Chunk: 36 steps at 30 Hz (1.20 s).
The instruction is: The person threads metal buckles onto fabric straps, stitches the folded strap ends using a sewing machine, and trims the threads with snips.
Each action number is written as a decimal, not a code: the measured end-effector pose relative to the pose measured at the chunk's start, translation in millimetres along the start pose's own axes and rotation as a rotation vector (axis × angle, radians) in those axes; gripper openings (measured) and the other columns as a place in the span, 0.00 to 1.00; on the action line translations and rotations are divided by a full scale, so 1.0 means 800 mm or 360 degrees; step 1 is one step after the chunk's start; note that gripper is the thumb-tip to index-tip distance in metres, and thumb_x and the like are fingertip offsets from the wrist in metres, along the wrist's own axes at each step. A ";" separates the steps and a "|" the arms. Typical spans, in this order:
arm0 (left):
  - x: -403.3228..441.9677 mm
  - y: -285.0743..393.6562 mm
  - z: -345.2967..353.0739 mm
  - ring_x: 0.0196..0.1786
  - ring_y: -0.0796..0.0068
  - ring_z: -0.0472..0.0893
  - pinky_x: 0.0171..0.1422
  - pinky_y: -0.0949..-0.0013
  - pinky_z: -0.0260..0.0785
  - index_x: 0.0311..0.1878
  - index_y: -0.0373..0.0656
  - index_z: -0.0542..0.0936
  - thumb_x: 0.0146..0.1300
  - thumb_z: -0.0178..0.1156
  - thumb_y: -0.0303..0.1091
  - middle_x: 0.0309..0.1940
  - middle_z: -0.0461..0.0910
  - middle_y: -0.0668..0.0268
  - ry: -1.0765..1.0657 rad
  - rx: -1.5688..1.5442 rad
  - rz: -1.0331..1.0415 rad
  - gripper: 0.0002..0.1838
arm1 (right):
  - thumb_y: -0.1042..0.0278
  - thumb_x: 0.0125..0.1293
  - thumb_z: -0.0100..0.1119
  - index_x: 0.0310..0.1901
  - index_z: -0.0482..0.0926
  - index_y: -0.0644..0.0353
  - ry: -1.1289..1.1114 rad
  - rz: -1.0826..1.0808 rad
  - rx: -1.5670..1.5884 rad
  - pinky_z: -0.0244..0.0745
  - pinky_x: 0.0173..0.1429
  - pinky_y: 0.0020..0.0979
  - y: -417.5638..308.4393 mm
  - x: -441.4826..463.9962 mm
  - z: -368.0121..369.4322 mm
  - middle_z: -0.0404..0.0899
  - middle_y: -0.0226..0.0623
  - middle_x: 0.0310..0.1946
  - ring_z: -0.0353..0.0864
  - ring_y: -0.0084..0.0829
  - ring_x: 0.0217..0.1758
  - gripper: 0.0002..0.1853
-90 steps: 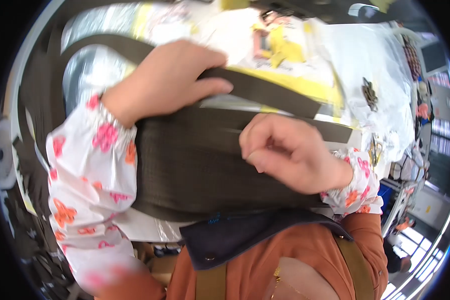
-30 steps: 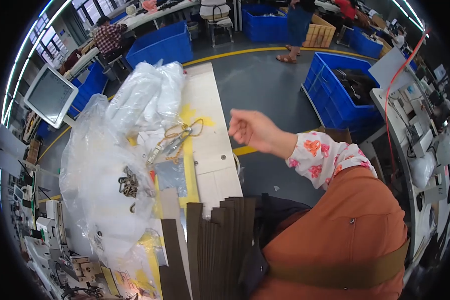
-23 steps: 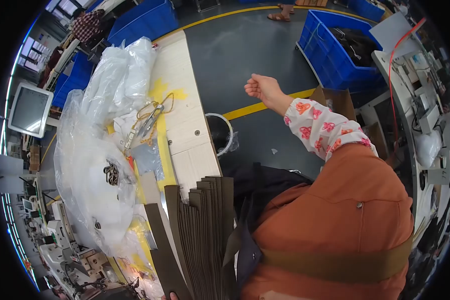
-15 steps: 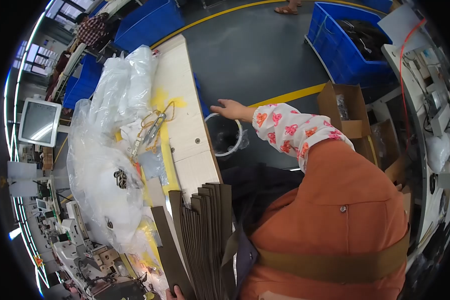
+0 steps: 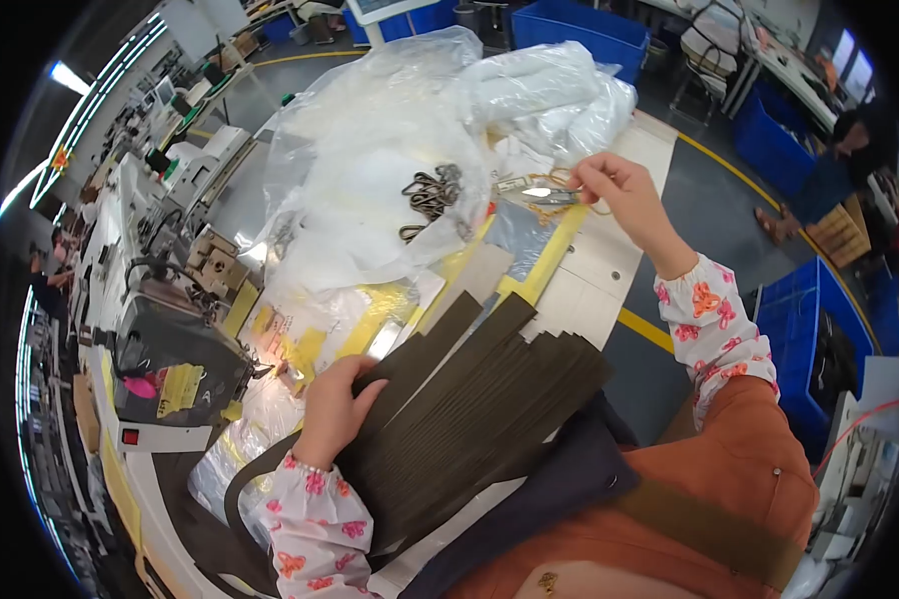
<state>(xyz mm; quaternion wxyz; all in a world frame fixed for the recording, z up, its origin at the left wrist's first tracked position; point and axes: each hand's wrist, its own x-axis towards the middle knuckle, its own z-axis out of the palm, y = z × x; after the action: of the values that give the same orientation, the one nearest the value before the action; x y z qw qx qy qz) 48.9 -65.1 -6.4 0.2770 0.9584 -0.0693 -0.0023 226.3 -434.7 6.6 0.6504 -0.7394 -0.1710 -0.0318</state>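
My left hand (image 5: 332, 414) is at the left end of a single dark strip (image 5: 410, 364), its thumb and fingers closed on the edge. Beside that strip, a fanned stack of dark olive strips (image 5: 479, 419) lies on the table, close to my body. Farther off, my right hand (image 5: 624, 200) pinches the end of small metal snips (image 5: 549, 196), which have a yellow cord looped around them. The snips lie at the edge of the plastic wrapping. Its fingertips partly hide the handle end.
Clear plastic bags (image 5: 370, 170) cover the table's far part, with dark metal hooks (image 5: 432, 200) on them. A sewing machine (image 5: 175, 349) stands at the left. Blue bins (image 5: 579, 35) are on the floor beyond, and a person (image 5: 839, 160) stands at the right.
The view has swung left to the table. My right hand has come from above the round bin to the snips and closed on them. My left hand, barely visible before, now shows fully at the strip.
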 end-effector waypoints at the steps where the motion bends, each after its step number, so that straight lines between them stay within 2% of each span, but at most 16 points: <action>1: 0.012 0.005 0.004 0.37 0.57 0.80 0.42 0.63 0.71 0.41 0.40 0.77 0.53 0.64 0.33 0.34 0.80 0.57 -0.0066 -0.0071 -0.0005 0.13 | 0.66 0.65 0.53 0.38 0.78 0.64 -0.0193 -0.0060 -0.0041 0.69 0.35 0.21 -0.013 0.011 0.032 0.80 0.31 0.32 0.73 0.17 0.29 0.09; 5: 0.039 0.025 0.028 0.37 0.55 0.79 0.39 0.60 0.70 0.38 0.39 0.77 0.56 0.61 0.35 0.33 0.79 0.54 -0.0065 -0.0194 0.0250 0.10 | 0.66 0.56 0.59 0.32 0.79 0.63 -0.0627 -0.0859 -0.0997 0.75 0.37 0.33 -0.028 0.069 0.142 0.80 0.44 0.29 0.80 0.37 0.30 0.09; 8: 0.028 0.019 0.020 0.34 0.53 0.78 0.36 0.58 0.69 0.36 0.40 0.76 0.59 0.58 0.36 0.30 0.78 0.54 0.0091 0.0030 0.0143 0.09 | 0.68 0.53 0.58 0.31 0.80 0.62 -0.0747 -0.0900 -0.1725 0.76 0.39 0.37 -0.004 0.121 0.188 0.81 0.46 0.30 0.81 0.45 0.33 0.07; 11: -0.022 -0.030 -0.015 0.26 0.56 0.78 0.31 0.60 0.69 0.32 0.41 0.78 0.58 0.59 0.39 0.22 0.78 0.58 0.0193 0.0114 -0.0119 0.10 | 0.69 0.51 0.57 0.29 0.80 0.63 -0.1008 -0.0651 -0.2191 0.75 0.37 0.41 0.000 0.144 0.203 0.80 0.47 0.29 0.81 0.46 0.34 0.07; 15: -0.085 -0.066 -0.037 0.26 0.59 0.79 0.31 0.66 0.69 0.34 0.39 0.80 0.56 0.62 0.36 0.25 0.79 0.56 0.0266 -0.0214 -0.0407 0.09 | 0.71 0.47 0.56 0.29 0.79 0.64 -0.1183 -0.0370 -0.2347 0.75 0.39 0.41 0.021 0.164 0.208 0.79 0.49 0.28 0.80 0.48 0.35 0.08; 16: -0.089 -0.069 -0.040 0.26 0.60 0.79 0.31 0.67 0.69 0.35 0.39 0.80 0.56 0.62 0.35 0.25 0.80 0.56 0.0287 -0.0258 -0.0424 0.09 | 0.72 0.47 0.56 0.30 0.79 0.65 -0.1205 -0.0406 -0.2331 0.76 0.39 0.41 0.018 0.167 0.207 0.80 0.49 0.28 0.80 0.47 0.35 0.08; 17: -0.091 -0.073 -0.042 0.23 0.70 0.78 0.29 0.71 0.67 0.34 0.37 0.79 0.57 0.62 0.33 0.22 0.79 0.58 0.0282 -0.0379 -0.0448 0.09 | 0.73 0.47 0.55 0.31 0.80 0.65 -0.1224 -0.0442 -0.2323 0.76 0.38 0.41 0.010 0.171 0.208 0.80 0.48 0.29 0.81 0.46 0.36 0.09; 20: -0.091 -0.086 -0.042 0.22 0.82 0.73 0.27 0.75 0.64 0.33 0.35 0.79 0.58 0.61 0.32 0.19 0.77 0.64 0.0431 -0.0653 -0.0567 0.08 | 0.72 0.48 0.56 0.31 0.77 0.67 -0.0873 -0.0670 -0.2100 0.75 0.36 0.38 -0.032 0.160 0.229 0.79 0.48 0.26 0.81 0.43 0.31 0.09; 22: -0.088 -0.087 -0.043 0.24 0.89 0.67 0.28 0.79 0.61 0.32 0.35 0.77 0.60 0.58 0.31 0.18 0.74 0.71 0.0551 -0.0816 -0.0612 0.08 | 0.71 0.50 0.57 0.32 0.73 0.67 -0.1225 -0.0500 -0.1186 0.73 0.33 0.34 -0.081 0.124 0.261 0.78 0.44 0.23 0.80 0.38 0.27 0.09; 24: -0.088 -0.092 -0.036 0.24 0.88 0.66 0.28 0.79 0.60 0.33 0.35 0.76 0.61 0.56 0.31 0.18 0.72 0.71 0.0672 -0.0910 -0.0573 0.08 | 0.76 0.52 0.57 0.33 0.71 0.65 -0.1511 -0.0159 -0.0384 0.66 0.26 0.22 -0.100 0.064 0.306 0.73 0.31 0.20 0.70 0.18 0.21 0.07; 28: -0.090 -0.080 -0.038 0.23 0.86 0.66 0.27 0.77 0.61 0.35 0.35 0.77 0.62 0.55 0.31 0.17 0.71 0.69 0.0830 -0.0836 -0.0573 0.08 | 0.76 0.52 0.57 0.34 0.71 0.64 -0.1755 -0.0419 -0.0113 0.70 0.27 0.25 -0.072 -0.007 0.391 0.75 0.36 0.21 0.76 0.23 0.22 0.08; 30: -0.090 -0.072 -0.041 0.22 0.81 0.70 0.28 0.75 0.62 0.35 0.35 0.77 0.63 0.54 0.31 0.18 0.72 0.65 0.0885 -0.0641 -0.0540 0.08 | 0.72 0.50 0.58 0.32 0.72 0.65 -0.1691 -0.0451 -0.0048 0.73 0.31 0.30 -0.059 -0.018 0.416 0.77 0.41 0.21 0.80 0.34 0.24 0.09; 32: -0.090 -0.071 -0.044 0.29 0.54 0.80 0.31 0.64 0.68 0.41 0.36 0.78 0.64 0.50 0.28 0.25 0.76 0.48 0.0739 -0.0328 -0.0575 0.09 | 0.70 0.50 0.58 0.33 0.71 0.64 -0.1615 -0.0470 0.0016 0.72 0.30 0.36 -0.043 -0.026 0.430 0.76 0.44 0.21 0.79 0.41 0.25 0.10; 34: -0.088 -0.077 -0.036 0.27 0.55 0.80 0.31 0.63 0.68 0.46 0.38 0.75 0.66 0.47 0.30 0.26 0.77 0.49 0.0774 -0.0243 -0.0438 0.11 | 0.69 0.51 0.56 0.34 0.71 0.64 -0.1465 -0.0702 0.0100 0.70 0.29 0.42 -0.025 -0.035 0.435 0.75 0.46 0.21 0.77 0.49 0.25 0.10; 35: -0.088 -0.071 -0.041 0.28 0.57 0.80 0.33 0.64 0.68 0.49 0.38 0.72 0.66 0.45 0.30 0.27 0.78 0.50 0.0630 -0.0368 -0.0660 0.12 | 0.71 0.54 0.56 0.35 0.70 0.62 -0.1398 -0.0911 0.0047 0.70 0.26 0.41 -0.017 -0.039 0.434 0.74 0.44 0.21 0.76 0.48 0.23 0.09; 36: -0.085 -0.065 -0.043 0.39 0.72 0.74 0.46 0.72 0.66 0.51 0.36 0.68 0.68 0.41 0.30 0.36 0.75 0.61 0.0592 -0.0486 -0.0691 0.13 | 0.72 0.55 0.54 0.38 0.67 0.64 -0.1347 -0.1100 0.0165 0.69 0.26 0.43 -0.007 -0.042 0.436 0.74 0.45 0.21 0.75 0.49 0.23 0.11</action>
<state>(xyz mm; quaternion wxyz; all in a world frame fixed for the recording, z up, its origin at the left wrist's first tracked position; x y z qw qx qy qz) -10.3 5.8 -7.4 0.4185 0.8822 0.1897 0.1034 132.0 -101.8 -50.4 0.5120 -0.5553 -0.6521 0.0651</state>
